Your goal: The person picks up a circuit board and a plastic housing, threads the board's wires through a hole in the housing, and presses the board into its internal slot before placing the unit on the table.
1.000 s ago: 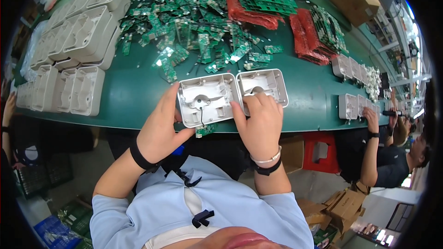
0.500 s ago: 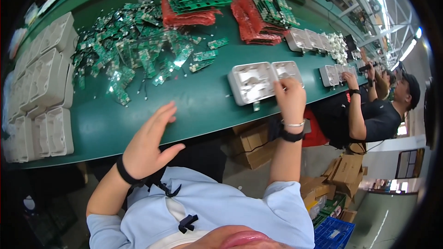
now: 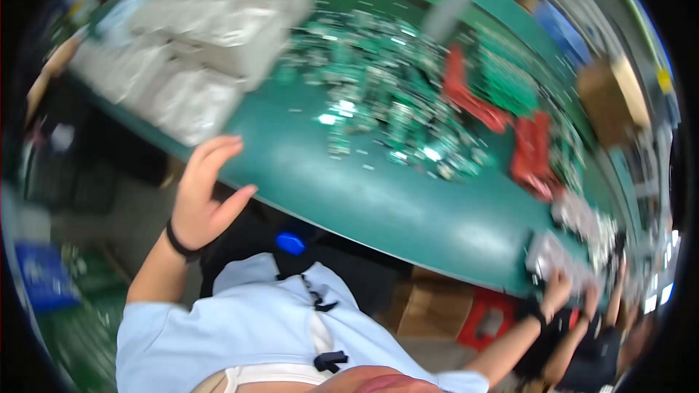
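Note:
On the right, my right hand [image 3: 557, 292] is at the near side of a light grey plastic housing [image 3: 545, 253], its fingers closed on the edge; motion blur softens the detail. My left hand [image 3: 207, 193] hovers over the table's front edge with thumb and fingers spread, holding nothing. Closest to it stand stacked light grey plastic housings [image 3: 193, 105] at the left end of the table. Loose green circuit boards [image 3: 397, 120] with thin wires lie heaped in the middle, between my hands and beyond them.
Behind the heap, green board panels [image 3: 510, 76] rest on red bubble wrap [image 3: 470, 98], with more red wrap [image 3: 531, 156] to the right. Further housings [image 3: 575, 215] and small white parts [image 3: 603, 236] lie beyond. Co-workers' arms show at far right and far left. A cardboard box [image 3: 433, 309] sits below the table.
The view has swung left, bringing the stacked housings nearer the middle. My right arm has stretched out rightward with the housing. My left hand stays spread, now near the stack.

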Demonstrator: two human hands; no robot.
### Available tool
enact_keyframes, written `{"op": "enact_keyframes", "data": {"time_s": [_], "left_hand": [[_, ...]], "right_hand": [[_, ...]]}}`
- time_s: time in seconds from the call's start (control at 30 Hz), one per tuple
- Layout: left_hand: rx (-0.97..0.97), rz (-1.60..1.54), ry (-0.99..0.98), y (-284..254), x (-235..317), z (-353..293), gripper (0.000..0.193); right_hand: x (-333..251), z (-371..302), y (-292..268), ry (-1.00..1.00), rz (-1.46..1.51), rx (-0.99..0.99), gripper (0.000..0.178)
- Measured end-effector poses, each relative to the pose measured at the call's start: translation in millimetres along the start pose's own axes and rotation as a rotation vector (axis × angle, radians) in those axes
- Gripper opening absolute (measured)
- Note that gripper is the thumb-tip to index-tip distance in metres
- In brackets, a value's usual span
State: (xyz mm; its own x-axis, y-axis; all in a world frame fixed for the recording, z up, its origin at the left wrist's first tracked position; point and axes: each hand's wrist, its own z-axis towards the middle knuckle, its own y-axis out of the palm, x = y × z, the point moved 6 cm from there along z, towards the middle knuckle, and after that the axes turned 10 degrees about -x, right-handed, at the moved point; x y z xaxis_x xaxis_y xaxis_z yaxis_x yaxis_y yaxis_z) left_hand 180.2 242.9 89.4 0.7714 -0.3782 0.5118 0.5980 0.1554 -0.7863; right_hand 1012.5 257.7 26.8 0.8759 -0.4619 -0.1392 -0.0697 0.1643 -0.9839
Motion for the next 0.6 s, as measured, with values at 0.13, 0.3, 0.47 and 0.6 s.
{"op": "enact_keyframes", "data": {"time_s": [0.13,0.3,0.47,0.6], "left_hand": [[0.210,0.298,-0.164,-34.6,-27.2,-26.4,0.078],[0.339,0.521,-0.321,-61.6,-60.2,-36.2,0.092],[0.451,0.624,-0.455,-102.6,-115.7,-30.7,0.101],[0.515,0.560,-0.502,-148.2,-167.7,-26.1,0.109]], "right_hand": [[49.1,13.1,4.1,-0.099,0.076,0.077,0.040],[-3.9,3.5,-8.8,-0.156,0.048,0.180,0.032],[-171.7,-99.5,-74.1,-0.264,0.185,0.267,0.029],[-215.6,-112.3,-69.4,-0.308,0.232,0.129,0.034]]}}
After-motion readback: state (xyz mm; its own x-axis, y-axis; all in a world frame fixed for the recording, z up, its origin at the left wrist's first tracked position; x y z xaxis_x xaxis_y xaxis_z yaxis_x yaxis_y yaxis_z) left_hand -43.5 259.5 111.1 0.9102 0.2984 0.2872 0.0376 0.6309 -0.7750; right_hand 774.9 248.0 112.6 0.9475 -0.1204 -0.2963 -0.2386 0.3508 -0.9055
